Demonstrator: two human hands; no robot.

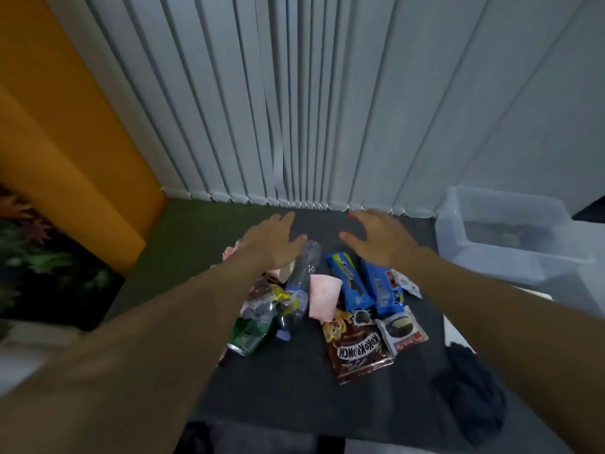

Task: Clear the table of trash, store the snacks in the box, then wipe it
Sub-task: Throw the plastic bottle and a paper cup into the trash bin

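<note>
Both arms reach out over a dark table [294, 381]. My left hand [273, 242] and my right hand [379, 239] hover palm down with fingers spread, holding nothing. Below them lies a heap: a crushed clear plastic bottle [302, 273], a crushed green bottle [252, 329], a pink paper cup [324, 298], two blue cookie packs [352, 285] [383, 290], a brown Koko Krunch pack [358, 350] and a grey Choco Pie pack [401, 332]. A dark cloth [468, 388] lies at the table's right.
A clear plastic box [510, 247] stands to the right of the table. Vertical blinds [311, 109] hang behind the table. An orange wall [65, 142] and dark foliage [39, 257] are on the left.
</note>
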